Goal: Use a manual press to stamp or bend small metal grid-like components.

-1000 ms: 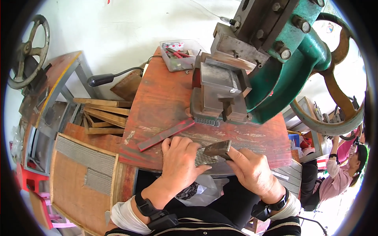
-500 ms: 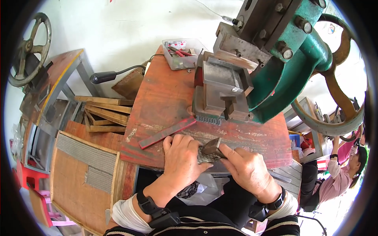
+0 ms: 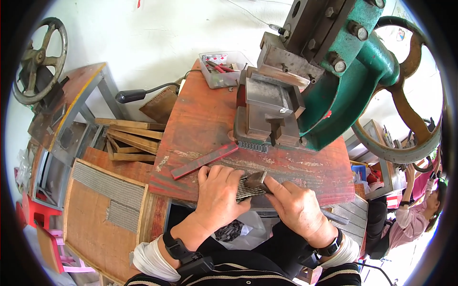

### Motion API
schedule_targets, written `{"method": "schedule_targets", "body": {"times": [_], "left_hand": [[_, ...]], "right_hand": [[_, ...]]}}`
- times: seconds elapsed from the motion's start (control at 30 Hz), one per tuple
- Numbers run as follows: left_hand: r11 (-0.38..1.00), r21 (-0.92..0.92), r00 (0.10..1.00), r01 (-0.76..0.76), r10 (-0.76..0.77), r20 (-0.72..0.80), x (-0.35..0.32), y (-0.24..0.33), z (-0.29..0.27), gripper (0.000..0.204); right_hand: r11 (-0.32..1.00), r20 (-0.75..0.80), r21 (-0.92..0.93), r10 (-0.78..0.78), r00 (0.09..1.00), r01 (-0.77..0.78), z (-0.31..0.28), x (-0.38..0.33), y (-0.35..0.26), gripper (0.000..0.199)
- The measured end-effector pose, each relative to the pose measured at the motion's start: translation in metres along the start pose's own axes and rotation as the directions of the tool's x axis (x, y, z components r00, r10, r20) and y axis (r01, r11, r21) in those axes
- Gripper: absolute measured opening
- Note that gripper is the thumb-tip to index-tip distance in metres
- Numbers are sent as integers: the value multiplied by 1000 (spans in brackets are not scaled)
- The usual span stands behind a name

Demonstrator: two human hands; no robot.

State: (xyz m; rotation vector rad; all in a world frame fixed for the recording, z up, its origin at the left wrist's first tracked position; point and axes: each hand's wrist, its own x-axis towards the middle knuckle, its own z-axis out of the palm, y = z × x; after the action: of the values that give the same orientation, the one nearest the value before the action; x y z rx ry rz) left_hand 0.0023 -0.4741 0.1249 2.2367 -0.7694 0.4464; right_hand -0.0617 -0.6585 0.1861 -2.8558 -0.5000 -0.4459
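Note:
At the front edge of the worktable, my left hand [image 3: 219,193] is closed around a small stack of ridged grey metal strips [image 3: 247,189]. My right hand [image 3: 296,207] grips what looks like a hammer. Its dark worn metal head [image 3: 256,181] rests on or just over the strips' right end, and a grey handle [image 3: 336,217] comes out behind my fist. My left fingers hide part of the strips. Just beyond my left hand lies a long red bar [image 3: 205,161] with dark, worn faces.
A green press [image 3: 355,95] with a big handwheel [image 3: 410,95] and steel die block [image 3: 269,112] stands on the red wooden table [image 3: 191,114]. Behind is a plastic tool box [image 3: 222,78]. Left sits a tray [image 3: 95,224] with ridged strips. A person [image 3: 410,219] is at far right.
The view has shifted slightly. The hammer head has tilted a little and sits slightly lower against the strips, and more of its handle shows behind my right hand. Both grips stay the same.

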Motion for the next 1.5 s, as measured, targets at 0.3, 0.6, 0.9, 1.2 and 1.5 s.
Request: {"method": "schedule_targets", "body": {"times": [0.3,0.6,0.9,1.2,1.5], "left_hand": [[1000,-22,999,-4,5,39,0,-6,1,47],[999,-36,996,-13,16,91,-1,-9,-1,53],[999,-33,996,-20,23,83,2,-8,-2,52],[994,-92,994,60,-51,98,2,-5,-1,44],[994,-72,994,84,-78,82,3,-3,-4,44]], "right_hand": [[997,15,57,-50,999,49,-23,-7,-3,47],[995,-105,104,10,994,1,-23,-4,4,48],[1000,83,5,-10,997,10,-18,-5,-3,45],[1000,55,9,-16,998,15,-9,11,2,46],[1000,88,-18,-13,996,14,-18,20,-3,46]]}}
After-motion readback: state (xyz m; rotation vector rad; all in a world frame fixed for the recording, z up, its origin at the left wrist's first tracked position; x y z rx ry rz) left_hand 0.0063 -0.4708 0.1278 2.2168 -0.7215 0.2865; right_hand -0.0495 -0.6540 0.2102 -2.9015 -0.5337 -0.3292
